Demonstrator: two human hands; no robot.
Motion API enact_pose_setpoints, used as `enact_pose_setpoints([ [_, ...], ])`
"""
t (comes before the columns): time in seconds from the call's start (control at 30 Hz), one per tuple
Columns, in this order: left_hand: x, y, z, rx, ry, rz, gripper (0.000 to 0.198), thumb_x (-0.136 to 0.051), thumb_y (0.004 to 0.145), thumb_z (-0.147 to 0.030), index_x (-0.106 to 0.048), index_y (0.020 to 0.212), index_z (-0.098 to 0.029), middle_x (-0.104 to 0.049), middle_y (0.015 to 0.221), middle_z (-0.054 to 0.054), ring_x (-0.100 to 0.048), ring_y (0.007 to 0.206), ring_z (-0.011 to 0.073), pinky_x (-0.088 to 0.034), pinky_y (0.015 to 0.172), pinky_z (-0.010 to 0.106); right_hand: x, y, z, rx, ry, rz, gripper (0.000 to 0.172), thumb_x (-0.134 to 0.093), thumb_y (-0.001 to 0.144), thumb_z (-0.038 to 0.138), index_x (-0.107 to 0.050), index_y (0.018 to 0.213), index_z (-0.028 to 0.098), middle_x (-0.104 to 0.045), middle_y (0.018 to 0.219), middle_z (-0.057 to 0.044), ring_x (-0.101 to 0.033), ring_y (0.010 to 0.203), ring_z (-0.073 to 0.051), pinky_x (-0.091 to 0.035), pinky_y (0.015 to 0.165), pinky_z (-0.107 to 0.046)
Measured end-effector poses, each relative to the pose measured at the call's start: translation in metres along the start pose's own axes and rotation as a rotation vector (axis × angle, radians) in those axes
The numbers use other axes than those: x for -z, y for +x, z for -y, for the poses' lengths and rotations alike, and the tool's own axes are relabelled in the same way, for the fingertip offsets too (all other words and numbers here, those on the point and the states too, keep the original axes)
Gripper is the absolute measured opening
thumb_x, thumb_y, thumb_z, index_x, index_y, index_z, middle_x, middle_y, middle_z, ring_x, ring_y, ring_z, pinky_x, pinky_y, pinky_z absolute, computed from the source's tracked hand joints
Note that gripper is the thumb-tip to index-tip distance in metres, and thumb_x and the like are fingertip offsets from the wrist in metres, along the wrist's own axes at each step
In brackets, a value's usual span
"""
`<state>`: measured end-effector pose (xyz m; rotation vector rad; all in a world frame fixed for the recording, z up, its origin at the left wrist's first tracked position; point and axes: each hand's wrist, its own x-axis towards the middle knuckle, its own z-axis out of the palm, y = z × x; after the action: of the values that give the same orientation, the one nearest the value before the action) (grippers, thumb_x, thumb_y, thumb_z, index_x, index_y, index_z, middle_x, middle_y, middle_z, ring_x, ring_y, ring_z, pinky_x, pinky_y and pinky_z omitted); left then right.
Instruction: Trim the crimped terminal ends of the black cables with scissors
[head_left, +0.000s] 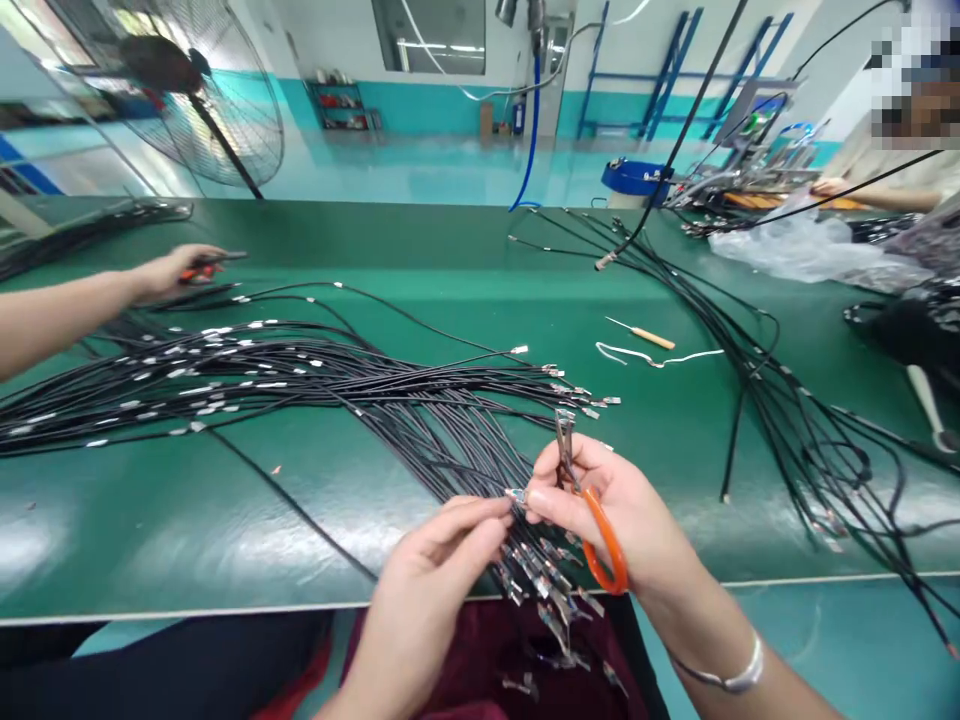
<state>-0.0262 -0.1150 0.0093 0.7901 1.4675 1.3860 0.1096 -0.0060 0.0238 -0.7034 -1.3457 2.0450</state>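
My left hand (439,560) pinches the tip of a black cable near the front edge of the green table. With thumb and forefinger, my right hand (607,505) meets it at the small silvery connector (516,495) on that cable. Scissors with orange handles (606,545) sit in my right hand, blades pointing away from me. Below and between my hands hang several cable ends with metal connectors (541,575), reaching over the table edge. The bundle of black cables (465,445) runs back from them to the left. Fine detail of the pinched tip is hidden by my fingers.
Another person's hand (169,272) at the left holds a red-handled tool (202,268). More black cables with white labels (247,345) lie across the table (450,290). A wooden-handled awl (652,338), a white cord (686,357) and another cable bundle (720,330) lie to the right.
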Motion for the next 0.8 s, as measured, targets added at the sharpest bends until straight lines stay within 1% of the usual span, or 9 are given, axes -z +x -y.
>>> enact_pose_setpoints([
  [0.07,-0.015,-0.005,0.006,0.051,-0.236,0.038,0.014,-0.068,0.079,-0.032,-0.073,0.088,-0.022,-0.069,0.088,0.002,-0.060,0.082,0.0148,-0.047,0.079,0.026,-0.008,-0.008,-0.004,0.026,-0.016,-0.011,0.019,-0.073,0.074,0.019,-0.057,0.084,0.019,-0.061,0.069,0.004,-0.061,0.061,-0.007,-0.052,0.061,-0.019],
  [0.13,-0.026,-0.008,0.006,0.052,-0.391,0.015,0.014,-0.071,0.076,-0.029,-0.073,0.088,-0.022,-0.070,0.087,0.002,-0.061,0.086,0.0152,-0.046,0.082,0.026,-0.013,-0.017,-0.006,0.067,-0.051,-0.066,0.020,-0.075,0.073,0.021,-0.057,0.083,0.020,-0.062,0.071,0.004,-0.061,0.064,-0.008,-0.052,0.061,-0.019],
  [0.23,-0.033,-0.012,0.005,0.049,-0.519,-0.025,0.013,-0.074,0.073,-0.026,-0.073,0.084,-0.021,-0.069,0.086,0.002,-0.061,0.087,0.0156,-0.046,0.083,0.027,-0.017,-0.028,-0.010,0.110,-0.099,-0.170,0.022,-0.076,0.071,0.022,-0.059,0.083,0.021,-0.062,0.075,0.003,-0.062,0.070,-0.010,-0.053,0.064,-0.020],
  [0.3,-0.033,-0.014,0.006,0.064,-0.537,0.000,0.009,-0.072,0.074,-0.025,-0.073,0.082,-0.019,-0.067,0.082,0.002,-0.059,0.082,0.0142,-0.045,0.080,0.026,-0.018,-0.033,-0.014,0.098,-0.083,-0.177,0.021,-0.075,0.072,0.024,-0.058,0.084,0.020,-0.062,0.073,0.003,-0.062,0.067,-0.010,-0.054,0.063,-0.021],
  [0.4,-0.028,-0.015,0.011,0.076,-0.489,0.037,0.010,-0.068,0.078,-0.025,-0.073,0.079,-0.017,-0.062,0.075,0.002,-0.055,0.077,0.0126,-0.044,0.079,0.026,-0.016,-0.036,-0.017,0.058,-0.079,-0.147,0.020,-0.073,0.075,0.027,-0.057,0.085,0.020,-0.062,0.071,0.003,-0.062,0.066,-0.010,-0.054,0.065,-0.023],
  [0.47,-0.024,-0.014,0.012,0.053,-0.414,0.035,0.010,-0.068,0.079,-0.026,-0.073,0.078,-0.017,-0.060,0.077,0.002,-0.055,0.079,0.0136,-0.044,0.080,0.027,-0.012,-0.037,-0.014,0.044,-0.193,-0.119,0.019,-0.070,0.076,0.030,-0.059,0.087,0.019,-0.062,0.074,0.001,-0.061,0.068,-0.011,-0.053,0.066,-0.024],
  [0.53,-0.018,-0.014,0.012,0.002,-0.281,0.036,0.011,-0.067,0.079,-0.027,-0.073,0.078,-0.019,-0.060,0.082,0.002,-0.055,0.083,0.0147,-0.043,0.080,0.027,-0.004,-0.038,-0.007,0.077,-0.444,-0.071,0.022,-0.068,0.078,0.034,-0.062,0.092,0.018,-0.062,0.078,-0.001,-0.059,0.068,-0.012,-0.050,0.064,-0.024],
  [0.67,-0.007,-0.012,0.006,-0.101,-0.006,0.040,0.012,-0.065,0.081,-0.027,-0.073,0.076,-0.021,-0.063,0.085,0.001,-0.057,0.084,0.0142,-0.043,0.076,0.023,0.016,-0.040,0.008,0.303,-1.084,0.052,0.031,-0.068,0.079,0.042,-0.068,0.098,0.017,-0.057,0.069,-0.001,-0.051,0.061,-0.013,-0.041,0.057,-0.025],
  [0.8,0.001,-0.010,-0.001,-0.148,0.125,0.083,0.014,-0.062,0.083,-0.025,-0.073,0.076,-0.020,-0.063,0.080,0.002,-0.058,0.079,0.0146,-0.044,0.074,0.024,0.023,-0.041,0.013,0.437,-1.302,0.228,0.028,-0.063,0.084,0.043,-0.070,0.092,0.017,-0.055,0.061,0.001,-0.046,0.054,-0.011,-0.034,0.051,-0.023],
])
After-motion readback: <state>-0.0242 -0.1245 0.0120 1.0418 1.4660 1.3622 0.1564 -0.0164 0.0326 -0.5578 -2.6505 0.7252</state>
